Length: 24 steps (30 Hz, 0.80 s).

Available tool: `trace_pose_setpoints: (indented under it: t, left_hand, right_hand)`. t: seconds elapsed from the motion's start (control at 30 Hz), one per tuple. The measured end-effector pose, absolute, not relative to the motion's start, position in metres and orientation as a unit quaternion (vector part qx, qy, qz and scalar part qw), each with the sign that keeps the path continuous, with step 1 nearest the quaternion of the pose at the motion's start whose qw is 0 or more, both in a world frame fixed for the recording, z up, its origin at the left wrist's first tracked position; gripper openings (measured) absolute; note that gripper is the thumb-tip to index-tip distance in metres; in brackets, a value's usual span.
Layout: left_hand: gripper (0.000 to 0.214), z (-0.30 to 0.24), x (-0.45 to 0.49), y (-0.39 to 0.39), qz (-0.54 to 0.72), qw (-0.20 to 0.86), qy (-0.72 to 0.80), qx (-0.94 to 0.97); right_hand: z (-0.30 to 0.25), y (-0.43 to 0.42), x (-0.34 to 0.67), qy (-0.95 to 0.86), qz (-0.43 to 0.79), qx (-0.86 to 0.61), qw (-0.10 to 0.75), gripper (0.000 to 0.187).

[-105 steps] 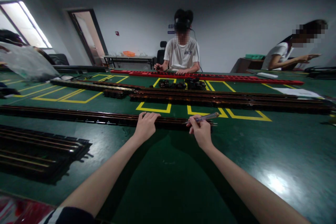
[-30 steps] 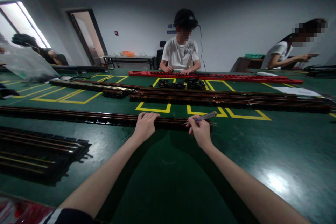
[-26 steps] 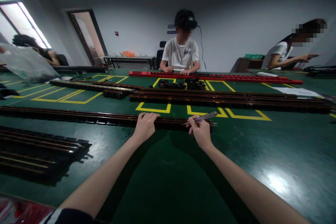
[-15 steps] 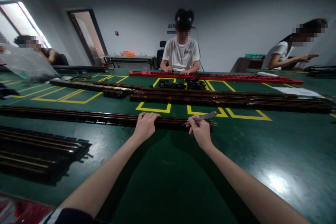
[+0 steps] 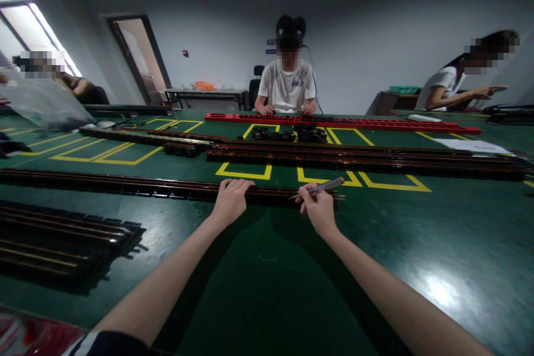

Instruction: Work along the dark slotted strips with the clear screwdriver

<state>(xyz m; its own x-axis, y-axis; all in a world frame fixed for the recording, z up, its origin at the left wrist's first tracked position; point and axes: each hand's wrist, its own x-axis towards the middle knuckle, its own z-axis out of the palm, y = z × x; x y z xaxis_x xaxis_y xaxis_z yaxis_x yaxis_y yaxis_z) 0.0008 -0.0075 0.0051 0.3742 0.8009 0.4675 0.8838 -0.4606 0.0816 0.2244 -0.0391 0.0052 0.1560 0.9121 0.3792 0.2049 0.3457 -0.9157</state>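
A long, narrow black strip (image 5: 167, 189) with copper-coloured rods along it lies crosswise in front of me. My left hand (image 5: 231, 200) is closed over it, fingers curled across its far edge. Near the strip's right end, my right hand (image 5: 317, 207) grips a small screwdriver (image 5: 329, 184) with a clear purplish handle. The handle points up to the right, and the thin shaft slants down left to the strip. Whether the tip touches it is too small to tell.
More black strips (image 5: 62, 242) lie at the left, and another bundle (image 5: 354, 157) crosses the green table (image 5: 267, 300) farther back. Beyond it are dark parts (image 5: 308, 133) and a red rail (image 5: 375, 122), where a co-worker (image 5: 287, 86) sits. Other people sit left and right.
My hands, the screwdriver and the strip hold still. Across the table, the co-worker's hand on the right side of the picture has shifted right and lifted slightly. The person at far left leans farther left.
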Motion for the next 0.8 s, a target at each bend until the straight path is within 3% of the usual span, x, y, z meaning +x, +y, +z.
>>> trace_pose_setpoints:
  t: [0.5, 0.8]
  left_hand:
    - [0.046, 0.0054, 0.0001, -0.0074, -0.220, 0.093, -0.516, -0.823]
    - [0.045, 0.0038, -0.0013, -0.0059, -0.227, 0.102, -0.510, -0.823]
  right_hand:
    - [0.0036, -0.0372, 0.2235, -0.576, 0.299, -0.490, 0.582, 0.032]
    - [0.0041, -0.0377, 0.2225, -0.578, 0.296, -0.492, 0.580, 0.035]
